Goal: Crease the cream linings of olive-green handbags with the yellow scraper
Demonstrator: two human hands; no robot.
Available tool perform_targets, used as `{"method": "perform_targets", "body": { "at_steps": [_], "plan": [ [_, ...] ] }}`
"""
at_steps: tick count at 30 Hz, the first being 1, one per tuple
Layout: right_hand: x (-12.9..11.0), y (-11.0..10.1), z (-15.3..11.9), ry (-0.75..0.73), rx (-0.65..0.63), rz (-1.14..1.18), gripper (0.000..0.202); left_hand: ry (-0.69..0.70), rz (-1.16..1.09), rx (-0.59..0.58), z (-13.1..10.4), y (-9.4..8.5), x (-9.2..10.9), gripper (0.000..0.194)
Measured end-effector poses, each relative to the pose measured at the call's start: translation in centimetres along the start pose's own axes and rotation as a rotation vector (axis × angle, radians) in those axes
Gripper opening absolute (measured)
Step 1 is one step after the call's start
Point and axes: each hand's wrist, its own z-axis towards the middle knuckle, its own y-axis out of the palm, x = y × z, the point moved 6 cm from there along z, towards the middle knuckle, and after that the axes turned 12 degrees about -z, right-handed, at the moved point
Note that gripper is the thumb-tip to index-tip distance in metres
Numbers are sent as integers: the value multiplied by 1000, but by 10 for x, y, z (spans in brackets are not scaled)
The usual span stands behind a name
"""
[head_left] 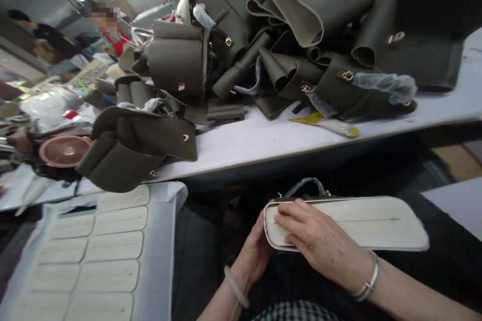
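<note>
Over my lap lies a handbag on its side, with an off-white oblong base panel (pixel 365 223) facing up. Beyond the panel shows its dark edge, with a plastic-wrapped handle (pixel 307 183) and gold-coloured fittings. My left hand (pixel 258 246) grips the bag's left end, its fingers partly hidden behind it. My right hand (pixel 314 233) rests on the left part of the panel, palm down, fingers stretched out and touching the surface. A thin dark line runs along the middle of the panel.
A tray (pixel 156 261) at the left holds several off-white oblong panels. Olive bags (pixel 176 60) lie piled on the white table (pixel 241 143), with a yellow-and-white tool (pixel 324 123) near its edge. A pink fan (pixel 66 151) stands left. Other people are in the background.
</note>
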Motion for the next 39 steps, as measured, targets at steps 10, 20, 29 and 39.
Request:
{"method": "perform_targets", "body": {
  "at_steps": [10,20,29,39],
  "plan": [
    [0,-1,1,-13,46,-33,29,-58,132,61,-9,0,3,59],
    [1,-2,-3,-44,25,-15,22,4,80,33,-9,7,-1,58],
    [4,0,-1,-7,-37,34,30,-3,80,20,-8,3,-2,59],
    [6,4,-4,3,-2,49,31,-29,134,6,-8,4,0,57]
  ]
}}
